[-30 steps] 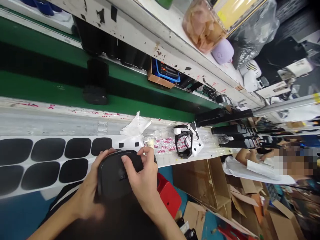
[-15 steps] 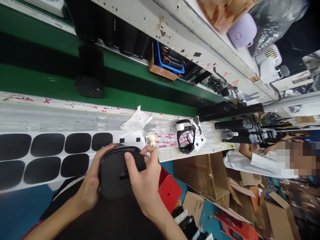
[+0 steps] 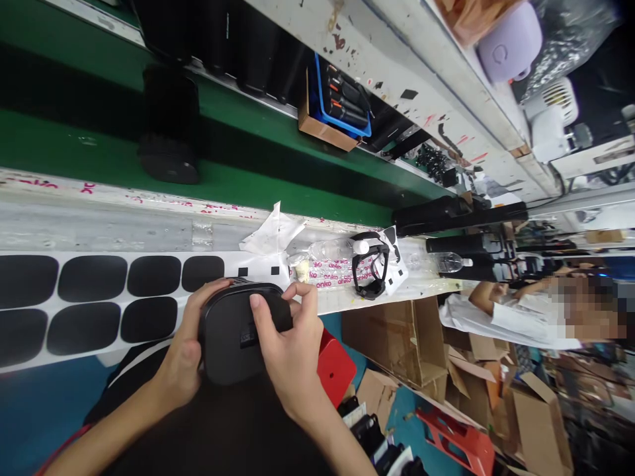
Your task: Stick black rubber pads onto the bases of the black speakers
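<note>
Between my hands is a black device with a rounded-square end face [image 3: 225, 354] and a small rectangular recess in it; its lower part merges with dark clothing. My left hand [image 3: 183, 354] is wrapped around its left side, fingers over the far rim. My right hand [image 3: 292, 344] grips the right edge, its thumb pressed flat on the face and the index finger bent at the rim. Just beyond lies a white sheet of black rounded stickers [image 3: 153, 276], with a crumpled piece of white backing paper [image 3: 274, 230] next to it.
A clear bottle [image 3: 331, 250] and black strap-like headgear [image 3: 371, 268] lie on the ledge. Behind runs a green conveyor belt [image 3: 278, 178] carrying a black device [image 3: 170, 125]. A blue tray [image 3: 347, 119] stands beyond. Right are a red stool [image 3: 335, 367], cardboard boxes [image 3: 387, 337] and a co-worker in white [image 3: 516, 317].
The view has shifted slightly. Both hands keep their grip on the black device, and the right thumb has slid a little toward the far rim.
</note>
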